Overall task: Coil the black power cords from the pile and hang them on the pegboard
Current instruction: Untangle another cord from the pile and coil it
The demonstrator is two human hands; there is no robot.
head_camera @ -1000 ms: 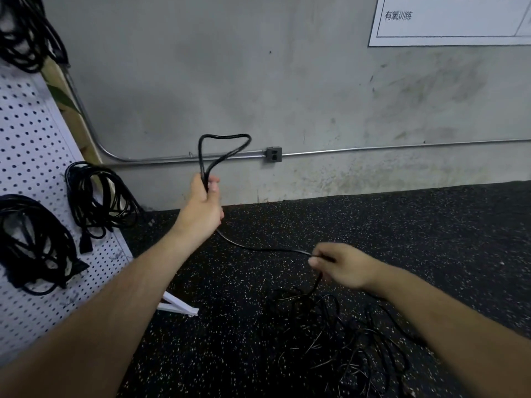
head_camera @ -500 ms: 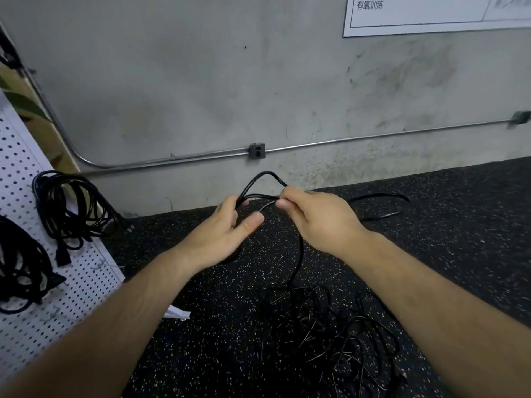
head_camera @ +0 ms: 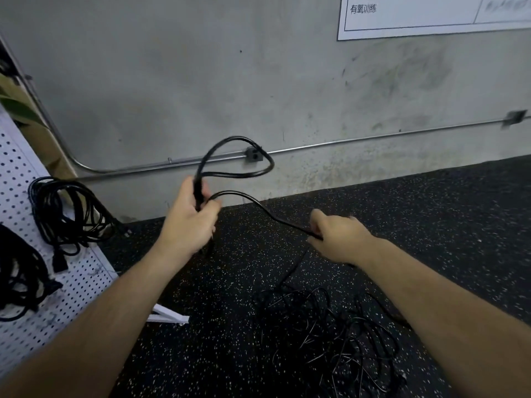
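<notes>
Your left hand (head_camera: 188,222) holds the black power cord (head_camera: 265,168) up in front of the wall. Its grip is curled around the gathered strands, and one loop stands out above the fist. Your right hand (head_camera: 340,239) pinches the same cord lower and to the right, thumb and fingers pressed on it. From there the cord drops into the pile (head_camera: 330,334) on the floor (head_camera: 445,225).

The main danger, I think, is this pile. The strands lie crossed over each other, so a quick pull for the next length can tighten a knot or drag other cords along. Let the cord slide through the right grip, and stop when you feel resistance.

The second danger is the loop in the left grip. It looks stiff and twisted, so it may spring out if you loosen the fingers to take the next turn.

The pegboard (head_camera: 86,271) at your left carries hung coils (head_camera: 66,208), and uneven loops would hang badly beside them.
</notes>
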